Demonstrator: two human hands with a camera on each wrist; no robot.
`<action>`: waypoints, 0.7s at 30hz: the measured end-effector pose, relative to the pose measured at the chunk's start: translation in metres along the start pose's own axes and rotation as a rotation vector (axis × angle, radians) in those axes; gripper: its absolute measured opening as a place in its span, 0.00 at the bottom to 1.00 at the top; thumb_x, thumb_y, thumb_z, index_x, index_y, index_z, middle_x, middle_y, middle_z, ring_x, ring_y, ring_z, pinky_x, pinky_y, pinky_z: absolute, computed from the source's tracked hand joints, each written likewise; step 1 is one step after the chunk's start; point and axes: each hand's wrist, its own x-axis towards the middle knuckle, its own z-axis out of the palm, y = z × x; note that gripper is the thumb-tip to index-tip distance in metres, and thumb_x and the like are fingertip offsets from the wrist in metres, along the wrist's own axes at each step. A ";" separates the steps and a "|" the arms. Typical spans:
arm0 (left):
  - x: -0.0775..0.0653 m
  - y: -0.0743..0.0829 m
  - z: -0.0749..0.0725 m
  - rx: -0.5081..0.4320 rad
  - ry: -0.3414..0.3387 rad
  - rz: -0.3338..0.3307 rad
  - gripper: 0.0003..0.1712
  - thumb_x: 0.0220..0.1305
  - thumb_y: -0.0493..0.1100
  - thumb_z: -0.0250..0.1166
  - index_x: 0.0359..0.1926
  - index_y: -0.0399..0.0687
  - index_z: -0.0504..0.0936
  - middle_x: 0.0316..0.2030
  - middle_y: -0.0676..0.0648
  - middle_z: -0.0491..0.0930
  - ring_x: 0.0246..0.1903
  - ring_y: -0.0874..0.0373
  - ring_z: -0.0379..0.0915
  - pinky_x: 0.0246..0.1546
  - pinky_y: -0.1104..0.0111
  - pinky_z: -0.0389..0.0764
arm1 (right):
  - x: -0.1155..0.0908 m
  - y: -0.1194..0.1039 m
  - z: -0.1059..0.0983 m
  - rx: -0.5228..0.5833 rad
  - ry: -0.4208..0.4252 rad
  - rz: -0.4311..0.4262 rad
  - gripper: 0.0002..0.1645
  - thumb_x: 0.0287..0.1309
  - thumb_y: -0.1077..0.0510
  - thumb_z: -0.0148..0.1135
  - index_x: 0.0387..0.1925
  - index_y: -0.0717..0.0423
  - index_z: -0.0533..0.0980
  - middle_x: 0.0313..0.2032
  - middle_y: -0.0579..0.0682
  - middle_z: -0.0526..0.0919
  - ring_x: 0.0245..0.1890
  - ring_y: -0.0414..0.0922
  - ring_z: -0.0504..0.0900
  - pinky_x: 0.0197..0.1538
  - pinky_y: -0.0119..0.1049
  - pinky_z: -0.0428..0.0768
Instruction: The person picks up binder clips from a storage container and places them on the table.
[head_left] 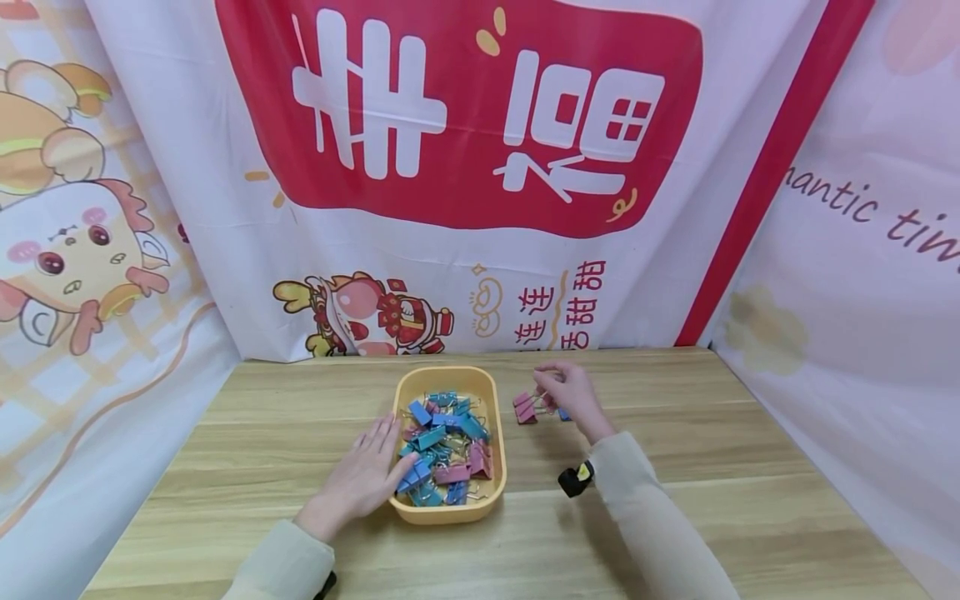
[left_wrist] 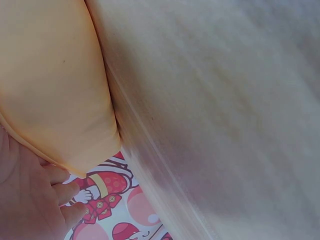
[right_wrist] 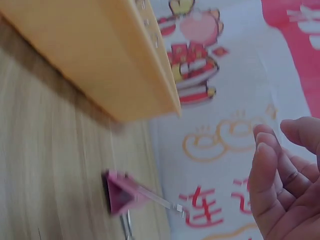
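A yellow plastic bin (head_left: 450,517) full of blue, teal and pink binder clips (head_left: 431,437) stands on the table. My left hand (head_left: 358,475) rests along its left rim, fingers extended; in the left wrist view that hand (left_wrist: 30,200) lies against the rim. To the bin's right, a pink binder clip (head_left: 525,408) sits on the wood with its silver handles sticking up. Just above it is my right hand (head_left: 573,398), whose fingers (right_wrist: 265,160) are loosely bent with nothing between them. A blue binder clip (head_left: 564,414) is mostly hidden beneath this hand.
The wooden table (head_left: 660,517) reaches back to a white and red printed cloth (head_left: 480,225). Printed sheets hang on the left and right sides as well. A black wrist camera (head_left: 576,479) is strapped on the right sleeve.
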 end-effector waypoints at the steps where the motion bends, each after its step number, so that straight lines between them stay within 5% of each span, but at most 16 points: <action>1: 0.000 0.000 0.000 0.002 -0.002 -0.001 0.41 0.69 0.62 0.39 0.69 0.33 0.49 0.69 0.36 0.45 0.67 0.42 0.39 0.64 0.51 0.46 | -0.002 -0.002 0.003 -0.008 -0.017 -0.014 0.18 0.59 0.59 0.59 0.48 0.66 0.75 0.29 0.64 0.81 0.19 0.50 0.78 0.29 0.49 0.81; 5: 0.000 0.000 0.000 -0.005 -0.007 -0.004 0.42 0.69 0.62 0.38 0.69 0.33 0.48 0.69 0.36 0.45 0.67 0.42 0.39 0.65 0.51 0.46 | -0.011 -0.012 0.017 -0.056 -0.093 -0.059 0.16 0.58 0.58 0.60 0.46 0.64 0.76 0.28 0.61 0.82 0.23 0.54 0.79 0.27 0.46 0.81; 9: -0.001 0.000 0.000 -0.005 -0.004 -0.001 0.42 0.69 0.63 0.37 0.69 0.33 0.48 0.69 0.36 0.45 0.67 0.42 0.39 0.64 0.50 0.46 | -0.021 -0.019 0.034 -0.072 -0.195 -0.102 0.15 0.58 0.58 0.61 0.44 0.64 0.76 0.25 0.57 0.81 0.19 0.46 0.77 0.23 0.38 0.80; 21: -0.001 0.000 -0.002 -0.008 -0.008 0.005 0.42 0.69 0.63 0.38 0.69 0.32 0.49 0.68 0.36 0.45 0.67 0.41 0.40 0.64 0.50 0.46 | -0.047 -0.024 0.078 -0.232 -0.497 -0.166 0.13 0.57 0.60 0.61 0.42 0.63 0.78 0.27 0.59 0.81 0.21 0.48 0.79 0.26 0.44 0.81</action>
